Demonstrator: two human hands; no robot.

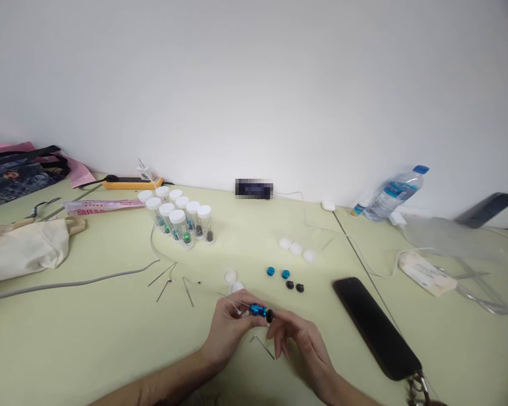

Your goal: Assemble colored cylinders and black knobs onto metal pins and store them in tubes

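Observation:
My left hand [230, 326] pinches a thin metal pin with blue beads [258, 309] threaded on it. My right hand [298, 340] pinches a black bead [270, 316] at the pin's right end. Both hands hover low over the pale green table [88, 332]. Two loose blue beads [277, 273] and two black beads [295, 286] lie just beyond my hands. A bent pin [263, 345] lies under my right fingers.
A cluster of white-capped vials [178, 220] stands at centre left, with loose pins [169, 280] and white caps [297, 248] nearby. A black phone [375, 327] lies at right. A water bottle [394, 193], cables, a cloth bag [23, 248] and a power strip [129, 182] ring the table.

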